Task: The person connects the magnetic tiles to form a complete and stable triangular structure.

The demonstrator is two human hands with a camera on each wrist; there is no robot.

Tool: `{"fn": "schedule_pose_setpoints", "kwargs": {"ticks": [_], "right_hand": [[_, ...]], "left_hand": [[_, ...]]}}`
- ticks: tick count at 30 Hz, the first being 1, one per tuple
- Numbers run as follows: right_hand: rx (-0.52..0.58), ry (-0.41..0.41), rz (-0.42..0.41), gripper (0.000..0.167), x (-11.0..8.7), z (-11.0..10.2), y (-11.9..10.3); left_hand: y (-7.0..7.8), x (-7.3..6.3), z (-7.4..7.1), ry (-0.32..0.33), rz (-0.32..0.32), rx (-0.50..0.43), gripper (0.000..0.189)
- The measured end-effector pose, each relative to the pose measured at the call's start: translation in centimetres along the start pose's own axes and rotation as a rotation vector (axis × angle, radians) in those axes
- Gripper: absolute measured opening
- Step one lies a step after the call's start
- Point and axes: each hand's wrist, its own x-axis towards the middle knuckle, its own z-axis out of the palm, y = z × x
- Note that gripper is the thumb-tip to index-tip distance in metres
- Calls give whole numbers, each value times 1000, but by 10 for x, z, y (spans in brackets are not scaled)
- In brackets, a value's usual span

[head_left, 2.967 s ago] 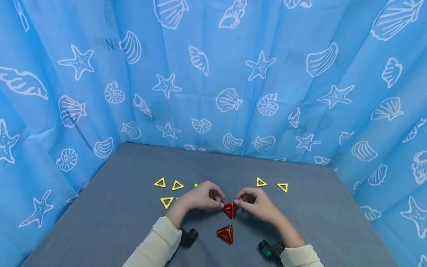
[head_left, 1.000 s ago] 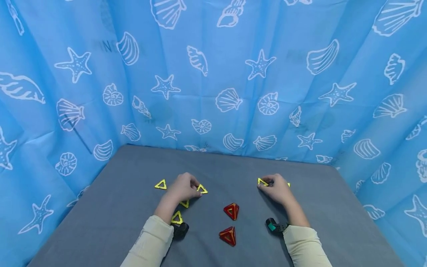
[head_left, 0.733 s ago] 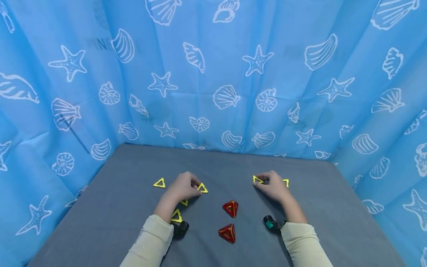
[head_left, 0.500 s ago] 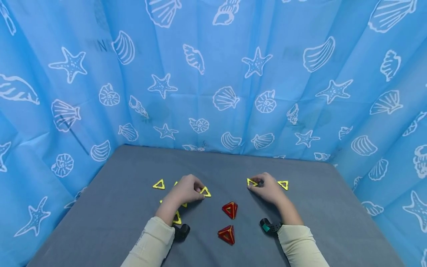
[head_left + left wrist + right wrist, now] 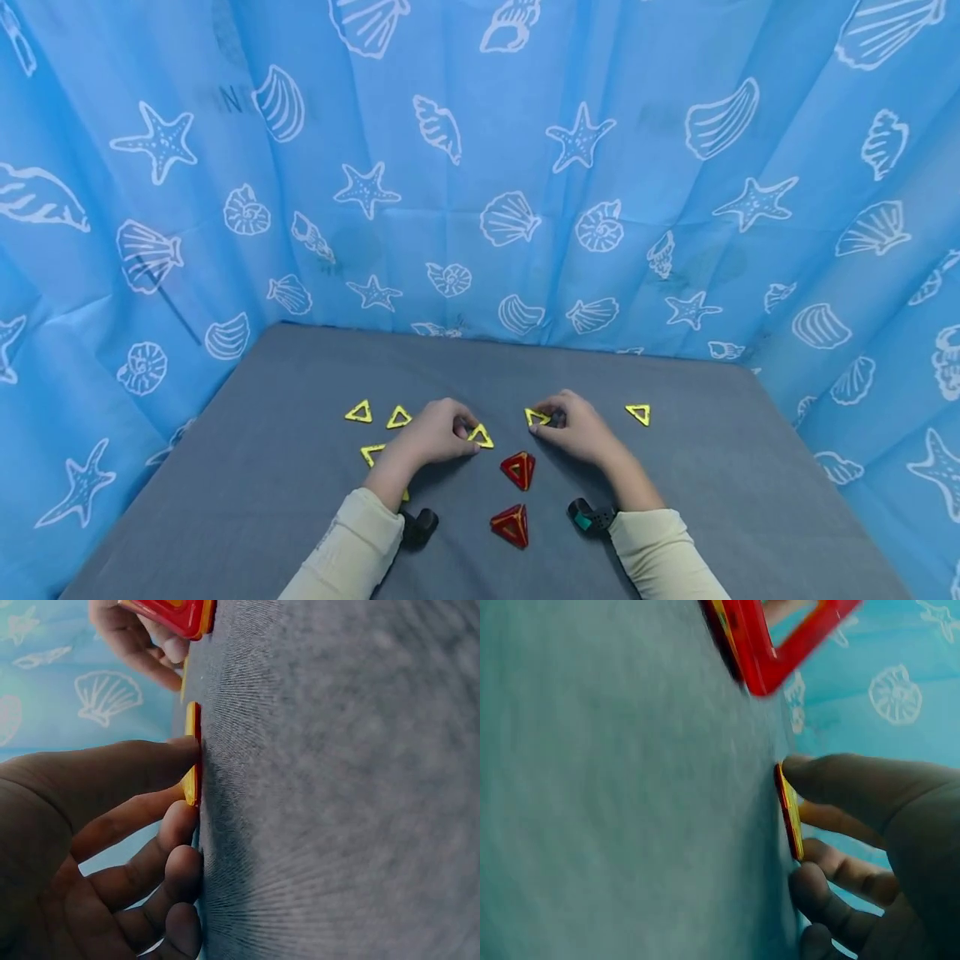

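Observation:
Between thumb and fingers my left hand [image 5: 435,432] pinches a triangular yellow tile [image 5: 192,716] with a red underside, low over the grey cloth. My right hand [image 5: 581,429] holds a matching triangular tile [image 5: 790,817] the same way, a short gap to the right of the first. Just in front of both hands stands a small red pyramid [image 5: 527,472] built of triangular tiles. A second red pyramid [image 5: 519,517] stands nearer to me. Part of each held tile is hidden by the fingers.
Loose yellow triangles lie left of my left hand, among them one tile [image 5: 366,417] at the far left; my forearm partly covers others. A single yellow tile [image 5: 640,420] lies to the right. A blue shell-print curtain [image 5: 465,183] hangs behind the table [image 5: 225,500].
Both hands left the rear pyramid and each took a yellow tile. Since then the right hand has slid its tile left, and the left hand has moved a little right; the tiles are closer.

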Motion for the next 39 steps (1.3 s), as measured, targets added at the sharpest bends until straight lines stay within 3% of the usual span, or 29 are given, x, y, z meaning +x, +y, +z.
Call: {"fn": "schedule_pose_setpoints", "kwargs": {"ticks": [3,8,13,24,39], "right_hand": [[17,-38,-39,24,0,1,-4],[4,-49,-27,21,-1,2,-5],[1,-32,-5,18,-2,5,-6],[40,-125,-52,25,-3,14,-18],[42,-108,-54,19,-1,16,-22]], "left_hand": [[2,0,-1,-12,4,1,28],[7,-2,0,-42,-8,-1,26],[10,-1,5,-25,-27,26,27],[12,-1,14,-30,-53,31,27],[17,-2,12,-19,-47,30,27]]}}
